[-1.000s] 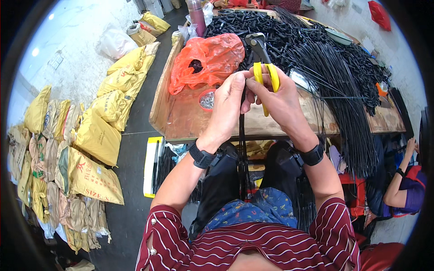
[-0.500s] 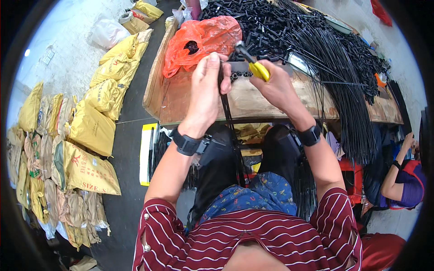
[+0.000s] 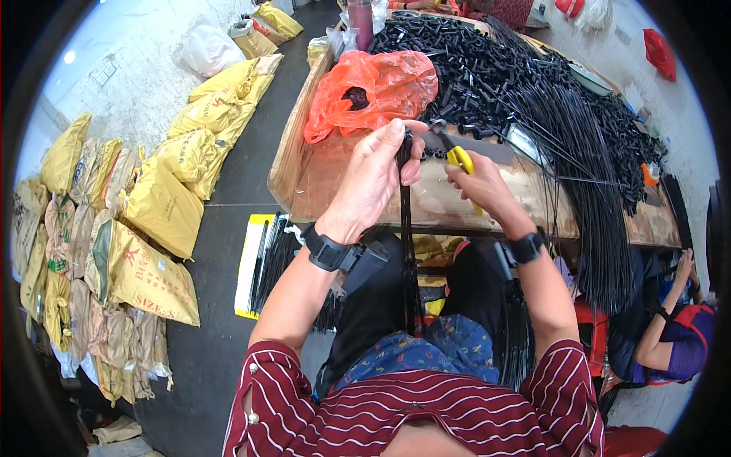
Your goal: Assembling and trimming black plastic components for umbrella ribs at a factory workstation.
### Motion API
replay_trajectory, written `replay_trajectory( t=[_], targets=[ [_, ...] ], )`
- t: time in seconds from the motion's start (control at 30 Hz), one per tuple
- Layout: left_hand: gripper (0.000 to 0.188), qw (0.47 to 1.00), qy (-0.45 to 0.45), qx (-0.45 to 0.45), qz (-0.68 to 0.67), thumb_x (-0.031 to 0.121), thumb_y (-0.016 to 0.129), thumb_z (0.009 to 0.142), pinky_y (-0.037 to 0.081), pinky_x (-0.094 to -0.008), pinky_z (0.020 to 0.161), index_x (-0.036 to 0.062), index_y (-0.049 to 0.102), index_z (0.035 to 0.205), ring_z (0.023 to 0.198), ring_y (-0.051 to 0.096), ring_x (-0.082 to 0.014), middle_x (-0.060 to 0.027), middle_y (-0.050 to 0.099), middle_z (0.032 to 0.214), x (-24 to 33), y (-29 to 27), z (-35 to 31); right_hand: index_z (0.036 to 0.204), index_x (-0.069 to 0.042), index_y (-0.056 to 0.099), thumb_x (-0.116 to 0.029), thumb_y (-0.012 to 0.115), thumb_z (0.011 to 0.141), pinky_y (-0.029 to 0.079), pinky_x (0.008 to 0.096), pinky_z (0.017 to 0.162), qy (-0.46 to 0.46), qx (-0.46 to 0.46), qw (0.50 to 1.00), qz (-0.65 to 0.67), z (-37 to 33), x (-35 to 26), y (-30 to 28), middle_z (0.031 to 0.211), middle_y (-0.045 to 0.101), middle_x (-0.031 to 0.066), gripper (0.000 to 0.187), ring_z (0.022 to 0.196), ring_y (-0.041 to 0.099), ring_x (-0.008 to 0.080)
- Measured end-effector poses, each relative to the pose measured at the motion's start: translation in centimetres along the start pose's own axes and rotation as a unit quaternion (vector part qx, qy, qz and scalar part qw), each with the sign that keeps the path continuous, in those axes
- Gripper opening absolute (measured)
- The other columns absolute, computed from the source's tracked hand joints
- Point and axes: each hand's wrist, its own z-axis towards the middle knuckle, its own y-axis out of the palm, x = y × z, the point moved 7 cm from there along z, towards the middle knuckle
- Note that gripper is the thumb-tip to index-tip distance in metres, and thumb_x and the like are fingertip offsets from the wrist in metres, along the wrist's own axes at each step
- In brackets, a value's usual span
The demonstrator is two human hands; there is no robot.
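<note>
My left hand (image 3: 373, 171) is closed round a bundle of thin black rods (image 3: 406, 221). The rods hang down between my knees, and their upper ends stick out by my thumb. My right hand (image 3: 487, 190) grips a hammer (image 3: 459, 158) with a yellow handle and a dark shaft. Its head is up, just to the right of the rods' upper ends and apart from them. Beneath the hammer lies a dark flat plate (image 3: 491, 151) on the wooden table (image 3: 327, 179).
A crumpled orange-red plastic bag (image 3: 396, 72) lies left of a heap of small black parts (image 3: 480, 61). More long black rods (image 3: 598, 206) drape over the table's right front edge. Yellow sacks (image 3: 164, 206) line the left floor. Another person (image 3: 674, 335) sits at the right.
The view has shifted, with the table now lower and further right. My right hand has turned the hammer, so its handle points more downward. My left hand keeps its hold on the rods.
</note>
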Motion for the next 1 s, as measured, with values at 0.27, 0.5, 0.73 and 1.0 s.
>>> replay_trajectory(
  t=[0.27,0.5,0.73,1.0],
  targets=[
    [0.039,1.0,0.019,-0.006,0.015,0.034,0.047,0.099,0.037,-0.0252,0.061,0.001,0.055,0.118,0.064,0.044,-0.0091,-0.0015,0.053,0.09,0.1,0.4,0.3,0.106,-0.003,0.058,-0.033,0.046,0.099,0.044,0.0212,0.057,0.026,-0.301,0.912,0.279,-6.6,-6.0,-3.5,0.08,0.067,0.0077,0.034,0.068,0.062,0.01],
    [0.039,0.999,0.019,-0.025,0.04,0.032,0.048,0.099,0.037,-0.025,0.061,-0.0013,0.054,0.118,0.064,0.044,-0.0086,-0.0014,0.056,0.088,-0.1,1.7,0.4,0.103,-0.006,0.056,-0.035,0.045,0.099,0.044,0.0202,0.057,0.028,-0.341,0.913,0.22,-6.0,-6.4,-4.5,0.083,0.068,0.0051,0.031,0.071,0.062,0.0078],
    [0.04,0.995,0.022,-0.017,0.096,0.033,0.049,0.098,0.039,-0.0253,0.062,-0.0011,0.055,0.118,0.065,0.046,-0.008,-0.0008,0.055,0.088,0.3,2.1,0.1,0.115,-0.001,0.055,-0.035,0.046,0.099,0.048,0.0215,0.06,0.05,-0.376,0.908,0.176,-5.7,-7.1,-6.1,0.087,0.069,0.0084,0.038,0.072,0.063,0.0093],
    [0.043,0.984,0.005,-0.032,0.173,0.036,0.051,0.097,0.039,-0.026,0.062,0.0,0.053,0.121,0.066,0.047,-0.0097,-0.0029,0.055,0.089,0.5,1.8,-0.1,0.121,0.0,0.052,-0.035,0.046,0.099,0.047,0.023,0.06,0.03,-0.405,0.91,0.084,-4.7,-7.5,-7.3,0.083,0.068,0.0096,0.041,0.069,0.063,0.0104]
  ],
)
